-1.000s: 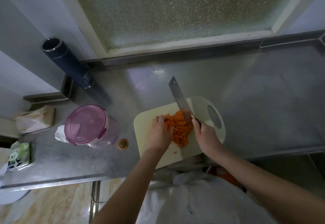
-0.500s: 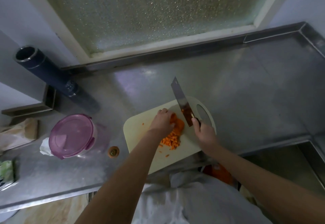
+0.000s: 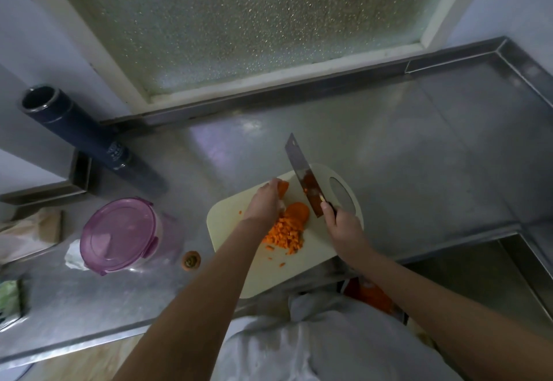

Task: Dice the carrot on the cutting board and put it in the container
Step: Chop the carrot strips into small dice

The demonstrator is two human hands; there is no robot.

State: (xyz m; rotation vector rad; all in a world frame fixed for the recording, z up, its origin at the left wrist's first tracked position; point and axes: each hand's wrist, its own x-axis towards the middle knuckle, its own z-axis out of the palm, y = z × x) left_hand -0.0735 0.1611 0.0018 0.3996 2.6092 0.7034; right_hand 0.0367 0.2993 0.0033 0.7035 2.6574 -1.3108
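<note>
A cream cutting board [image 3: 236,216] lies on the steel counter. On it sits a heap of diced carrot [image 3: 285,234], with a larger uncut carrot piece [image 3: 297,211] just behind the heap. My left hand [image 3: 264,202] reaches over the board's far side and holds another carrot piece [image 3: 282,187] at its fingertips. My right hand [image 3: 341,225] grips the handle of a cleaver [image 3: 302,173], whose blade points away from me, raised beside the carrot. The round container with a purple lid [image 3: 119,234] stands to the left of the board, lid on.
A carrot end [image 3: 191,259] lies on the counter between container and board. A dark tall cylinder [image 3: 74,132] leans at the back left. Paper packets and crumpled tissue [image 3: 73,255] sit at the far left. A sink [image 3: 478,276] drops away at the right.
My left hand moved from the diced heap to the board's far side and took hold of a carrot piece. The cleaver lifted slightly off the heap. The camera shifted.
</note>
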